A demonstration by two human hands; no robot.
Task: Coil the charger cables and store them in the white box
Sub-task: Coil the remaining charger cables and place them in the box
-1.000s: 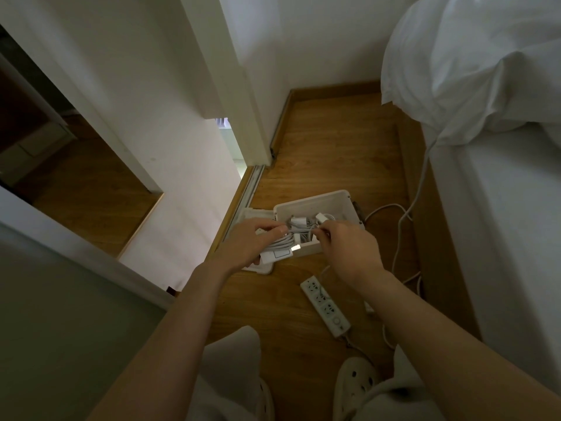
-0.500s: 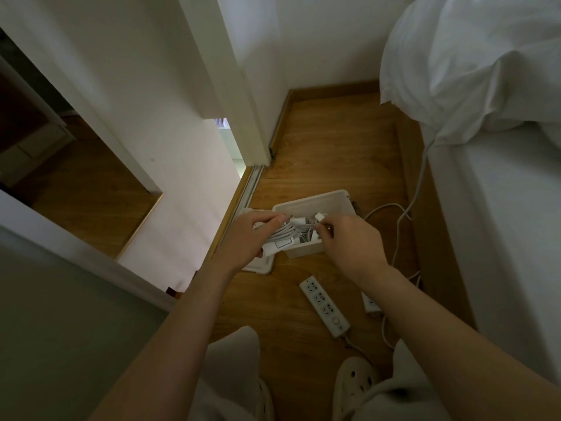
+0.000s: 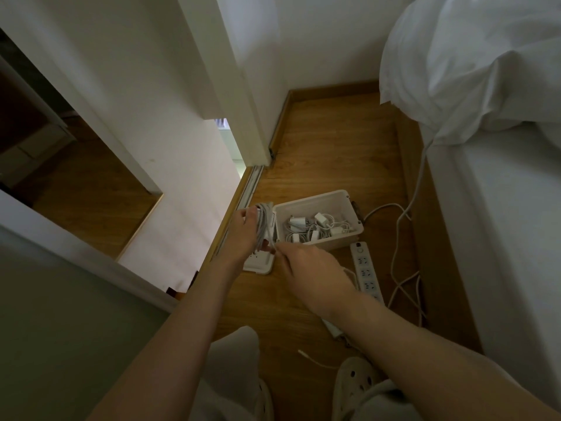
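Wooden floor (image 3: 318, 147): beside the white plastic box (image 3: 312, 198), left hand (image 3: 243, 238) is gripping pale looped cable (image 3: 261, 226). Right hand (image 3: 309, 268) is pinching its tail; tautness seems key.

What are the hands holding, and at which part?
The left hand grips a coiled cable around its loops; the right hand pinches a strand at the coil's lower end.

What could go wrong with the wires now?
The coil in the left hand might spring apart if the right hand lets go of its end. The box already holds a jumble of chargers, so the coil could tangle with them. The loose cable by the shoe could get stepped on.
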